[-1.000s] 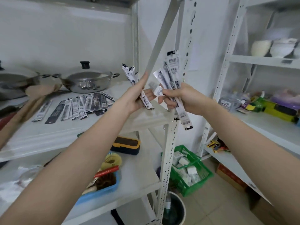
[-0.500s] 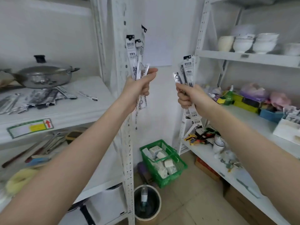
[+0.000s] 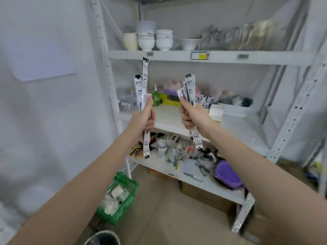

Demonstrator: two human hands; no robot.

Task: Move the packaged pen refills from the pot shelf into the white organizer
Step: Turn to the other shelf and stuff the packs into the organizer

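Note:
My left hand [image 3: 145, 119] is closed around a bunch of packaged pen refills [image 3: 141, 89], long white strips with black ends, held upright. In my right hand [image 3: 190, 114] is a second bunch of packaged refills [image 3: 189, 86], also upright. Both hands are raised in front of the right-hand shelving unit. Behind and to the right of my right hand, on the middle shelf, stands the white organizer [image 3: 216, 112], and several refill packets [image 3: 206, 99] stick up from it. The pot shelf is out of view.
The top shelf [image 3: 177, 56] carries white bowls [image 3: 154, 40] and glassware. A green bottle [image 3: 156, 96] and coloured boxes sit at the back of the middle shelf. The lower shelf is cluttered, with a purple lid [image 3: 227, 174]. A green basket [image 3: 120, 195] and a bucket [image 3: 102, 238] stand on the floor.
The view has swung right, away from the pot shelf, to face the right-hand shelving. Both hands keep their refill bunches and now sit in front of the middle shelf, nearer the organizer.

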